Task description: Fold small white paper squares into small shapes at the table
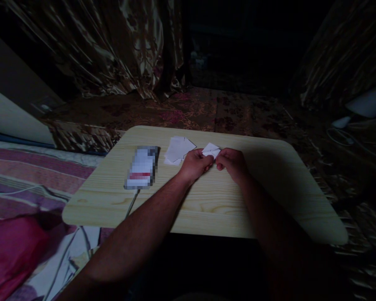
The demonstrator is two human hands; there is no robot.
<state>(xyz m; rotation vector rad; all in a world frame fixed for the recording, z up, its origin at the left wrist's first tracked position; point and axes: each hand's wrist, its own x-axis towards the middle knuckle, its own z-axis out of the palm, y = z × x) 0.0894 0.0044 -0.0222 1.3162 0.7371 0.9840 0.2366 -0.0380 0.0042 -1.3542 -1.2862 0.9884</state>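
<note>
Between my two hands is a small white piece of folded paper [211,149], held just above the wooden table [213,209]. My left hand [196,164] is closed on its left and lower side, thumb across the front. Fingers curled, my right hand [232,162] pinches the paper's right edge. A crease or flap runs across its upper part. Just left of my left hand lies a loose stack of white paper sheets [178,148]. Farther left, a phone [141,167] with a blurred-out screen rests on the table, with a cable [132,205] at its lower end.
A bed with a striped cover [44,171] stands at the left, with a pink cloth or bag [15,255] on it. Patterned curtains [138,46] hang behind the table. A white lamp-like object [368,102] and its cord are at the right.
</note>
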